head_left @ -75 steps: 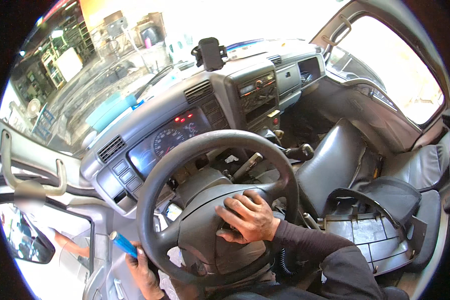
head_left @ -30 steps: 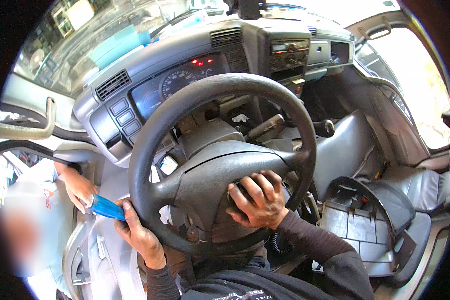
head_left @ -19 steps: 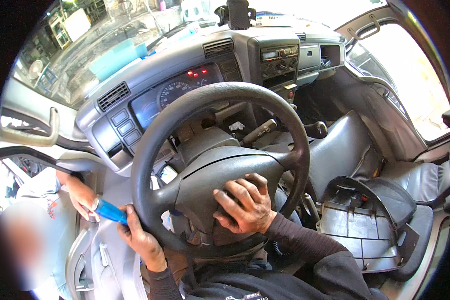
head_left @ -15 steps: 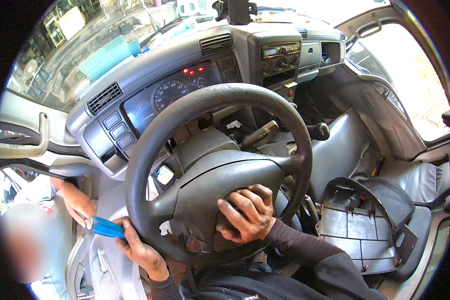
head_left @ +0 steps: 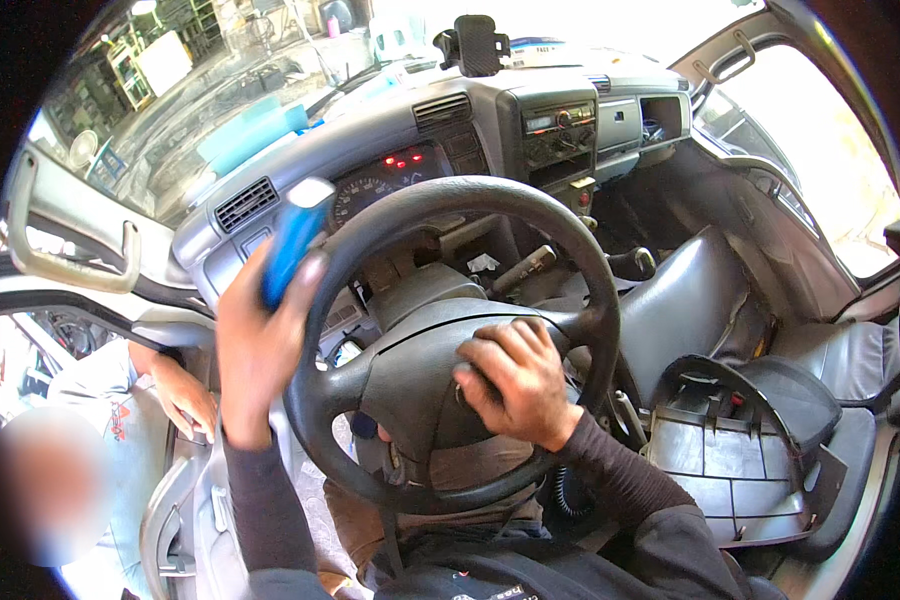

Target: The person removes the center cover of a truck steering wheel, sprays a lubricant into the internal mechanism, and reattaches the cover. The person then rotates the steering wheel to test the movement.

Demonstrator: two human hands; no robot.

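My left hand (head_left: 258, 345) is raised beside the left rim of the black steering wheel (head_left: 305, 400), blurred by motion. It is closed round a blue-handled screwdriver (head_left: 298, 240), whose pale end points up toward the instrument cluster (head_left: 370, 190); its shaft is not visible. My right hand (head_left: 515, 385) lies against the wheel's centre pad (head_left: 410, 370), fingers curled and thumb low. What those fingers hold, if anything, is hidden. Red warning lights glow in the cluster behind the wheel.
Another person's hand (head_left: 182, 395) rests near the door side at the left. A stalk (head_left: 525, 268) sticks out right of the column. A black plastic trim panel (head_left: 710, 480) lies on the seat at the right. A phone holder (head_left: 475, 48) stands on the dashboard.
My left hand has risen from the wheel's lower left rim toward the dashboard, turning the screwdriver upright. My right hand stays on the centre pad. The whole view has shifted slightly.
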